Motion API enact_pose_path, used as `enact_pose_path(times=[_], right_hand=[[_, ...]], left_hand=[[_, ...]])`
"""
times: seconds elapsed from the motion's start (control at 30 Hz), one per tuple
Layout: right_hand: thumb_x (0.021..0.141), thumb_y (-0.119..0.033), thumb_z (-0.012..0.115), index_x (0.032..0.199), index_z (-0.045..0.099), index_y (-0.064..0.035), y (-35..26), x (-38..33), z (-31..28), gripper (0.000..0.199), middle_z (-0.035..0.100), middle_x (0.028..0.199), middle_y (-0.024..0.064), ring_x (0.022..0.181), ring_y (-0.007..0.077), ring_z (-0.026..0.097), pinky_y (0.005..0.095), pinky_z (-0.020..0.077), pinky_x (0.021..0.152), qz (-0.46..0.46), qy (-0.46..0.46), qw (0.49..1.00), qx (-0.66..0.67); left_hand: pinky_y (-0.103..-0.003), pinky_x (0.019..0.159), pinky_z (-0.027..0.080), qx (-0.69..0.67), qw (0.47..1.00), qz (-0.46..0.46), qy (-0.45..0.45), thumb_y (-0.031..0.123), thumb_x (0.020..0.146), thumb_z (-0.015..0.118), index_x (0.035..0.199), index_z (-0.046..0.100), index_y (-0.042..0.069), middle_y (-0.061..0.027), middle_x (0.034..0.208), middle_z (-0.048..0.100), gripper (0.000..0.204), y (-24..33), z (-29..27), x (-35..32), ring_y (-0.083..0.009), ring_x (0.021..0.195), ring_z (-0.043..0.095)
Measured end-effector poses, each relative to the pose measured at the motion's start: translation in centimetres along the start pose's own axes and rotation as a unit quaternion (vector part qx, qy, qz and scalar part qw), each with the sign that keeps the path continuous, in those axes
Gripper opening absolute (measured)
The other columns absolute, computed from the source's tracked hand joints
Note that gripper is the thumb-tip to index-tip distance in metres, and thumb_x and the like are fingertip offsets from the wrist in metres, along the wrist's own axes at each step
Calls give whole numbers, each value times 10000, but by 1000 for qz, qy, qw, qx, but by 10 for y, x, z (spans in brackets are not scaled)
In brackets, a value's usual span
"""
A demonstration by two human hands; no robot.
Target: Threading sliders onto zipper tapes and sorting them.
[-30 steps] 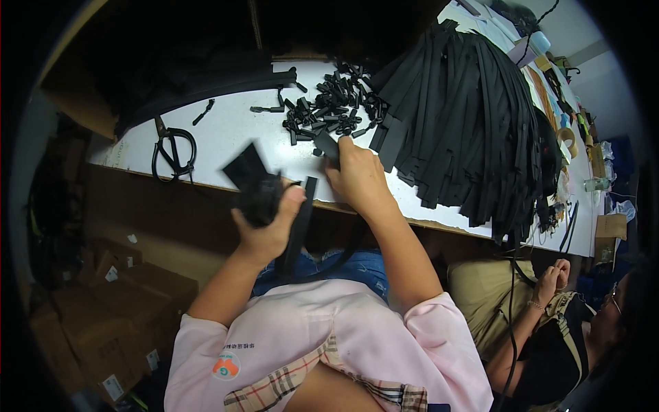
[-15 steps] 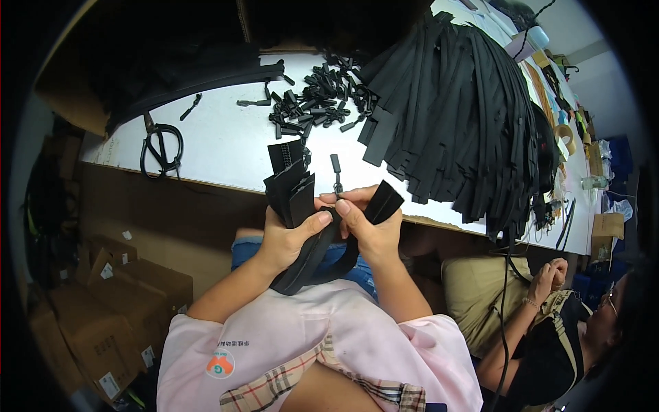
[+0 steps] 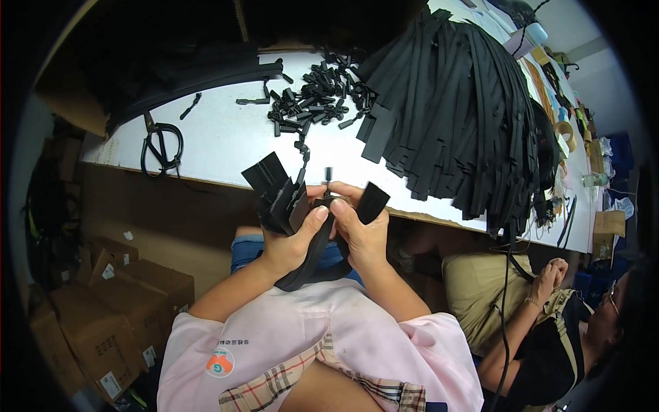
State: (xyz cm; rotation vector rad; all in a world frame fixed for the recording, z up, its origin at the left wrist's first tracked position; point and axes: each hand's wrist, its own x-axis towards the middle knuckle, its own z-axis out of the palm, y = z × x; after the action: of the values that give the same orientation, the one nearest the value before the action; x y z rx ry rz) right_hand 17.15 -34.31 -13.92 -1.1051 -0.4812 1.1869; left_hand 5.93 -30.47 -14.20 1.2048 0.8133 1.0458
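A bundle of black zipper tapes (image 3: pixel 278 200) is gripped in my left hand (image 3: pixel 288 248), its cut ends fanned up past the fingers. One tape (image 3: pixel 312 257) loops down toward my lap and comes up to my right hand (image 3: pixel 365 239), where its other end (image 3: pixel 373 200) sticks out. Between my thumb tips, a black zipper slider with a long pull (image 3: pixel 329 177) stands upright at the tape's end. My right fingers pinch the slider; whether it is threaded on the tape is hidden. Just beyond the bundle, more loose pulls (image 3: pixel 302 152) lie near the table edge.
On the white table (image 3: pixel 220 141) lie a heap of zipper sliders (image 3: pixel 316 99), black-handled scissors (image 3: pixel 162 147) and a large pile of black tapes (image 3: pixel 446 117) at right. Cardboard boxes (image 3: pixel 123 302) stand at lower left. Another person (image 3: pixel 542 323) sits at right, hands together.
Both hands have shifted slightly left, and the tape bundle has tipped left. The slider pull has moved left and lower, closer against the tape between my thumbs.
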Motion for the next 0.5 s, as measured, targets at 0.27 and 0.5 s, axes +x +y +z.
enact_pose_path(times=[0.27,0.5], right_hand=[[766,-125,616,810,524,2,-3,0,-3,163,499,593,33,403,48,383,184,301,341,131,-70,987,67],[750,-47,547,719,524,-10,-17,-2,-7,54,464,558,34,374,48,304,196,269,346,230,-147,946,174]], left_hand=[[-228,684,439,37,999,26,3,124,799,563,945,535,-10,-63,848,571,200,4,-9,0,-102,745,532],[-239,674,473,-208,954,-196,-90,35,691,604,913,546,-18,-70,784,585,236,19,-22,12,-122,695,569]])
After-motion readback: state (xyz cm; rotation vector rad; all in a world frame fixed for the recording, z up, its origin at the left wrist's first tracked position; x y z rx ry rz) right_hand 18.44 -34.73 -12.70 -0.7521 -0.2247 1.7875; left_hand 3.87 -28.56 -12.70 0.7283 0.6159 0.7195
